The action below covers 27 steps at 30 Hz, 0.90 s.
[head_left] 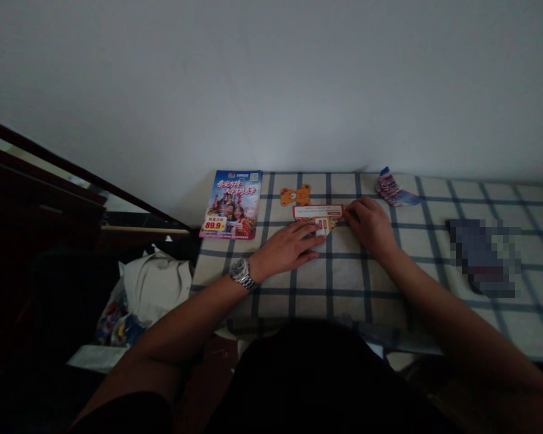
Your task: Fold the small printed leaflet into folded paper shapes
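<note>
On the checked tablecloth lies a partly folded paper leaflet (317, 211) with a red border and a white printed strip. My left hand (289, 246), below a metal wristwatch (242, 273), rests flat with fingers stretched over the leaflet's lower part. A slanted edge shows beside its fingertips. At the leaflet's right corner, the thumb and fingers of my right hand (368, 222) close together on the paper. Just behind the leaflet is a flat orange bear figure (295, 195); I cannot tell whether it is printed or a cutout.
A stack of colourful flyers (231, 205) sits at the table's left end. Right of my right hand lies a creased piece of printed paper (394, 190). A blurred dark object (482, 258) is farther right. A white bag (156, 283) stands left of the table; a wall (298, 84) rises behind.
</note>
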{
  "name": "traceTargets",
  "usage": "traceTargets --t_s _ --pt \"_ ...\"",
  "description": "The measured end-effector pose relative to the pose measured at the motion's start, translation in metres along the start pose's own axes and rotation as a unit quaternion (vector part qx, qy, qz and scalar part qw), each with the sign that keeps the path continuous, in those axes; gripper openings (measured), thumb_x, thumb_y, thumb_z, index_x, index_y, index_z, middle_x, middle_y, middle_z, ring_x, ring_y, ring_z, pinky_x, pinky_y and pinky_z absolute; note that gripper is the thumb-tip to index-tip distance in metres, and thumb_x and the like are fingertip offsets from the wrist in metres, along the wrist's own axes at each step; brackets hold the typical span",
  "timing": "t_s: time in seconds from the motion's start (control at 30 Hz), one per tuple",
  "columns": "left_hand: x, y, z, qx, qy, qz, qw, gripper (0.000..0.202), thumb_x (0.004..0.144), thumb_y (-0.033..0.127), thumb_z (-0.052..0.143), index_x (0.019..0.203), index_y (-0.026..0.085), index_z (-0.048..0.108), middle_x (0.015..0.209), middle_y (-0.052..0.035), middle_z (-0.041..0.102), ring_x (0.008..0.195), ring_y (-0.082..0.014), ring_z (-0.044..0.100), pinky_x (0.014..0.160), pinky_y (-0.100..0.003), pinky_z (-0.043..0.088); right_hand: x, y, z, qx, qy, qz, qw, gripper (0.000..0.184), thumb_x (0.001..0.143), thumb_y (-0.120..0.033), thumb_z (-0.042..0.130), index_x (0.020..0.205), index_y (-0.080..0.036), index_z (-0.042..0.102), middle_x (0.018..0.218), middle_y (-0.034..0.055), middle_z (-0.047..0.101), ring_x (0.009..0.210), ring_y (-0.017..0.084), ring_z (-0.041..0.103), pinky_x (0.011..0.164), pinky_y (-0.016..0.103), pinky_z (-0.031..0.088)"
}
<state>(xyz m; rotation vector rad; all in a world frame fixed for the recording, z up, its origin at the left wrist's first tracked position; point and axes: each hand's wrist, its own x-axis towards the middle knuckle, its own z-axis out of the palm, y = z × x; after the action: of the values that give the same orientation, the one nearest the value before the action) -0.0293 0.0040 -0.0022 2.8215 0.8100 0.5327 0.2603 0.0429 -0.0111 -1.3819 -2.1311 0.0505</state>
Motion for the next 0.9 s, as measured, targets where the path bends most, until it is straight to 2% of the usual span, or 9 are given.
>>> traceTargets --t_s 0.17,0.37,0.57,0.9 --pt "0.0026 0.0016 -0.0045 -0.006 -0.007 -0.001 1.000 0.043 0.110 0.047 0.052 0.145 0.023 0.059 0.153 -0.0133 0.054 0.146 -0.0316 0.050 0.123 -0.053 0.048 0.0008 -0.0004 0.0006 -0.012 0.000 -0.008 1.000 0.017 0.103 -0.028 0.058 0.091 -0.022 0.069 0.094 0.0106 0.067 0.088 0.029 0.062 0.079 0.045 0.053" --pt "0.0034 -0.0008 -0.0012 -0.001 0.010 0.011 1.000 0.042 0.110 0.048 0.052 0.142 0.022 0.061 0.149 -0.0133 0.057 0.143 -0.0313 0.052 0.122 -0.053 0.049 0.0012 -0.0021 -0.0018 -0.007 -0.006 -0.001 1.000 0.015 0.102 -0.027 0.059 0.092 -0.022 0.069 0.094 0.0102 0.067 0.088 0.028 0.062 0.080 0.043 0.052" --pt "0.0022 -0.0027 -0.0008 0.019 0.017 0.006 1.000 0.041 0.109 0.049 0.054 0.143 0.028 0.063 0.149 -0.0102 0.058 0.143 -0.0308 0.052 0.128 -0.059 0.037 0.0024 -0.0017 -0.0036 -0.010 -0.021 -0.008 1.000 0.013 0.101 -0.024 0.059 0.093 -0.021 0.068 0.094 0.0101 0.067 0.090 0.028 0.062 0.082 0.041 0.051" --pt "-0.0001 -0.0038 -0.0047 0.033 -0.021 0.008 0.999 0.044 0.111 0.050 0.050 0.148 0.028 0.059 0.154 -0.0112 0.055 0.148 -0.0298 0.049 0.132 -0.059 0.029 0.0024 -0.0015 -0.0047 0.017 -0.012 -0.005 1.000 0.015 0.102 -0.027 0.059 0.093 -0.021 0.070 0.093 0.0103 0.067 0.086 0.027 0.062 0.079 0.041 0.051"
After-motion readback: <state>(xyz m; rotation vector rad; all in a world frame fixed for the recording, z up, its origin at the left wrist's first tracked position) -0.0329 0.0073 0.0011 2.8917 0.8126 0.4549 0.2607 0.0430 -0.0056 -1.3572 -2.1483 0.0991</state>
